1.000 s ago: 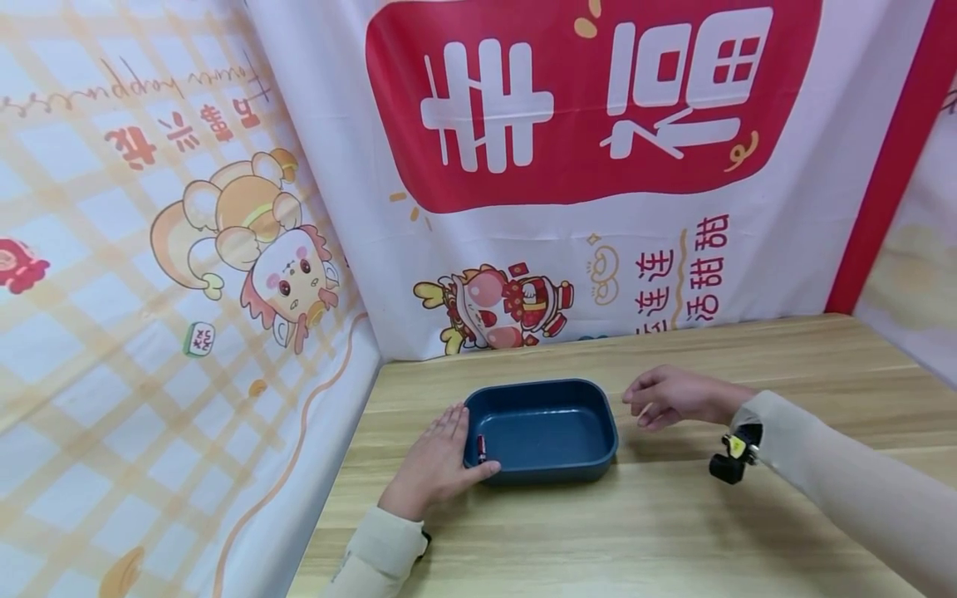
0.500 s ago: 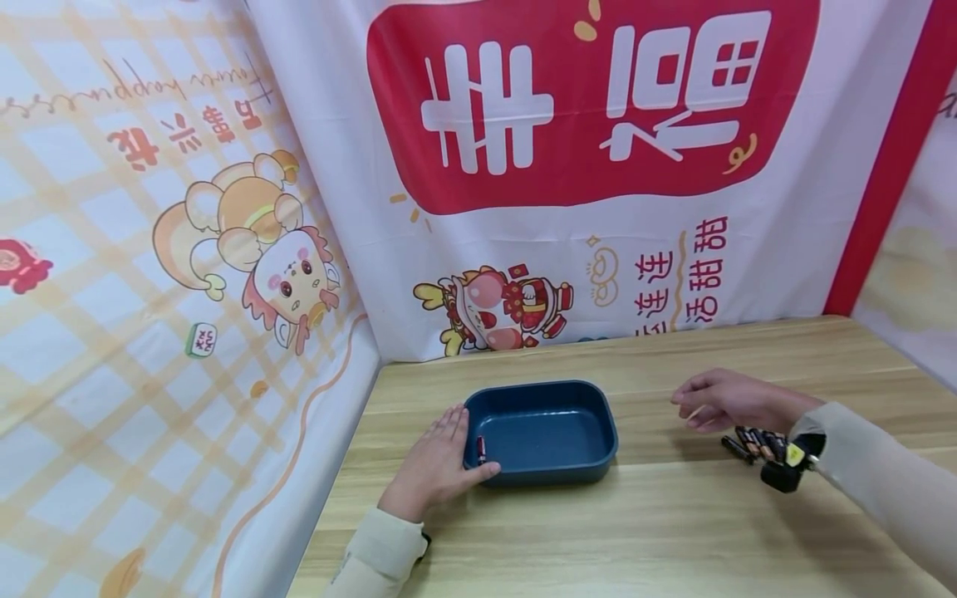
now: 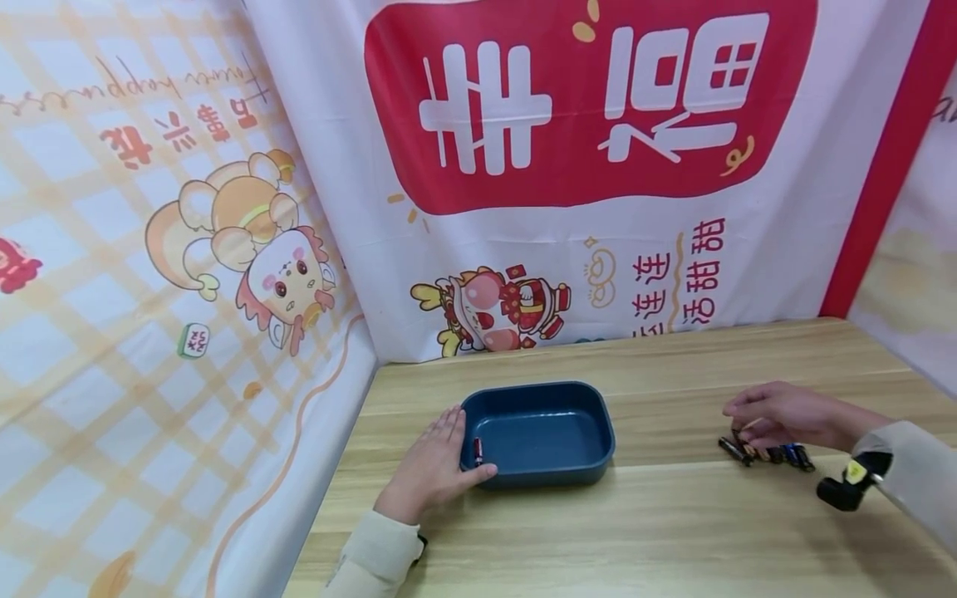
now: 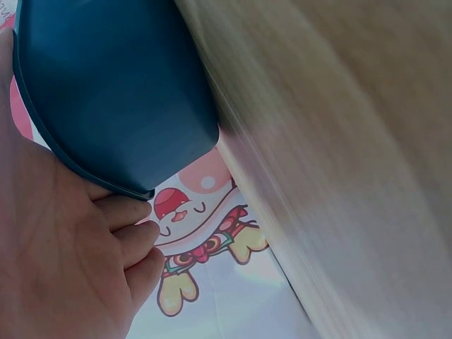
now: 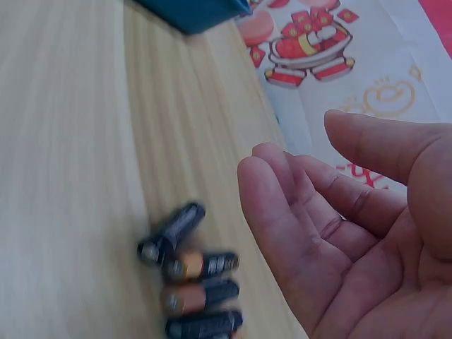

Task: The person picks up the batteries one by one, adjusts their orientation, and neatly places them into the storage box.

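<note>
head view looks down, wrist views (nearer) share the tray (image 3: pixel 542 440).

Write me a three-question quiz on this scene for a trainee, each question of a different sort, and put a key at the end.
1. Multiple choice. What lies in a group close to the right hand?
A) coins
B) batteries
C) keys

2. True or false: the right hand is touching the blue container.

3. Fill in: in the head view, the small red item inside the blue container lies toward its ____ end.

Key:
1. B
2. False; the right hand is well apart from it, by the batteries, while the left hand touches it.
3. left
</note>
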Demonstrator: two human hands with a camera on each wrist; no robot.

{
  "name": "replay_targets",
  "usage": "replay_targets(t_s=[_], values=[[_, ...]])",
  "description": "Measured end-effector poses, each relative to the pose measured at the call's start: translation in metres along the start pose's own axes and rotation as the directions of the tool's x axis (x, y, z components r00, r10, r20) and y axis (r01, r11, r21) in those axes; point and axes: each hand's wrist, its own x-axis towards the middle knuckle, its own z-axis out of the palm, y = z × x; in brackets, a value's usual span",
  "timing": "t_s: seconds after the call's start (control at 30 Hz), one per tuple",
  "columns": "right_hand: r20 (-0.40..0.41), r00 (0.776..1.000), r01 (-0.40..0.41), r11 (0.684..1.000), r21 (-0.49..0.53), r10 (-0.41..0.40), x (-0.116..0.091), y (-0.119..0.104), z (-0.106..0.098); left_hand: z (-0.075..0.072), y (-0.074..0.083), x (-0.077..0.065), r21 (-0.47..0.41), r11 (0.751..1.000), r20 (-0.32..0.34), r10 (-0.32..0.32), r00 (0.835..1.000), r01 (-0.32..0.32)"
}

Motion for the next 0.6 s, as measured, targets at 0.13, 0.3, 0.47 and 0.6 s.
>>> replay_targets(t_s=[0.13,0.3,0.47,0.6], values=[[0.007,1.000,0.017,0.999,0.033,-0.017,-0.013,0.008,-0.013,0.000,0.000,0.003,0.002,1.000,-0.020,0.010,1.000,-0.010],[0.040,0.999,0.026,0.998,0.060,-0.029,-0.026,0.017,-0.025,-0.001,0.002,0.004,0.013,1.000,-0.006,0.004,1.000,-0.004],[-0.009,1.000,-0.007,1.000,0.014,0.007,-0.037,0.031,-0.032,0.000,0.003,0.002,0.012,1.000,0.005,0.016,1.000,-0.016],[-0.108,0.992,-0.077,0.996,-0.051,0.071,-0.043,0.040,-0.038,0.001,0.003,0.002,0.014,1.000,0.002,0.026,1.000,-0.026]])
